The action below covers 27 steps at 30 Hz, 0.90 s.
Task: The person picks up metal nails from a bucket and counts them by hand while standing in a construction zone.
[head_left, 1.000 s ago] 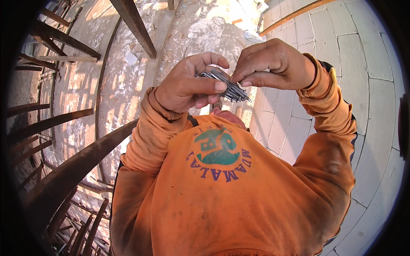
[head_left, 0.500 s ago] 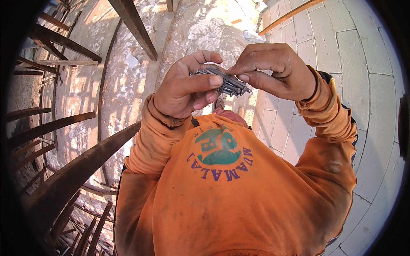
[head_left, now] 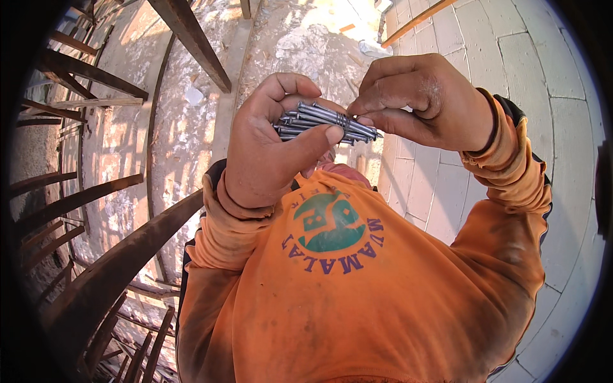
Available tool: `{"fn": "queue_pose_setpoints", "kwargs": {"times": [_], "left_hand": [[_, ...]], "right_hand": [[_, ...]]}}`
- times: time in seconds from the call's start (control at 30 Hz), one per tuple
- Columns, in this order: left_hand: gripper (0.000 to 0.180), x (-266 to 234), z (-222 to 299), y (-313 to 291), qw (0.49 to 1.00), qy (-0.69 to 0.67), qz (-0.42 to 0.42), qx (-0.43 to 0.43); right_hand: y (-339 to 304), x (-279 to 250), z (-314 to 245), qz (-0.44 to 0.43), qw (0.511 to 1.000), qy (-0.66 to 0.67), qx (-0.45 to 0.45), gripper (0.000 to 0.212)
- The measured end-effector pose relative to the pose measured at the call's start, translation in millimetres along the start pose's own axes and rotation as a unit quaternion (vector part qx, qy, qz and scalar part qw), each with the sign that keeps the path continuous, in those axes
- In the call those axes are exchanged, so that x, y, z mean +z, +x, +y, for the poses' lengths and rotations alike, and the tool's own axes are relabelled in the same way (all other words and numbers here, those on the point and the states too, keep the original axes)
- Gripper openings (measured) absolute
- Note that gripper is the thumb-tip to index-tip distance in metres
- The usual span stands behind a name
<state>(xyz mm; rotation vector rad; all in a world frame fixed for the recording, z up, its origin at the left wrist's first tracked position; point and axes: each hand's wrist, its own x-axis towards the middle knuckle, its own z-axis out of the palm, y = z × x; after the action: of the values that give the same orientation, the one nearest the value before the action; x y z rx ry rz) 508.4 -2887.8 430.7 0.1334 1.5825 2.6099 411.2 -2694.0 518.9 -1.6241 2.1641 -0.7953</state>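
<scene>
A bundle of grey metal nails (head_left: 313,120) lies across the fingers of my left hand (head_left: 258,150), its thumb pressed on the near side. Thin dark wire (head_left: 345,125) is wound round the bundle towards its right end, where several pointed tips show. My right hand (head_left: 428,105) is closed in a pinch, thumb and forefinger meeting right beside the wire winding. What sits between those two fingertips is hidden. Both hands are raised in front of my orange long-sleeved shirt (head_left: 357,293).
Dark slanting beams (head_left: 121,262) stand close on my left, with more bars behind. The ground (head_left: 211,38) ahead is stained and strewn with scraps. Pale grey panels or boards (head_left: 536,76) cover the right side. A thin wooden bar (head_left: 418,22) runs at the top.
My left hand has tilted and come slightly nearer, so more of the nails' length shows. My right hand has shifted a little right, still pinched by the wire.
</scene>
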Motion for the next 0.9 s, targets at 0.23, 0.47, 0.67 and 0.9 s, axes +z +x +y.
{"fn": "queue_pose_setpoints", "kwargs": {"times": [0.23,0.47,0.67,0.9], "left_hand": [[0.038,3,3,-7,0.994,0.097,0.005,0.041],[0.034,12,7,-11,0.984,0.16,-0.01,0.082],[0.034,20,11,-16,0.944,0.284,-0.009,0.169],[0.031,23,-5,4,0.829,0.408,0.058,0.379]], "right_hand": [[0,-1,-7,-0.032,0.994,-0.1,-0.012,0.011],[-6,1,-11,-0.005,0.978,-0.202,-0.042,0.014],[-6,3,-16,0.045,0.952,-0.288,-0.094,0.027],[-2,27,-26,0.213,0.931,-0.292,0.057,0.013]]}}
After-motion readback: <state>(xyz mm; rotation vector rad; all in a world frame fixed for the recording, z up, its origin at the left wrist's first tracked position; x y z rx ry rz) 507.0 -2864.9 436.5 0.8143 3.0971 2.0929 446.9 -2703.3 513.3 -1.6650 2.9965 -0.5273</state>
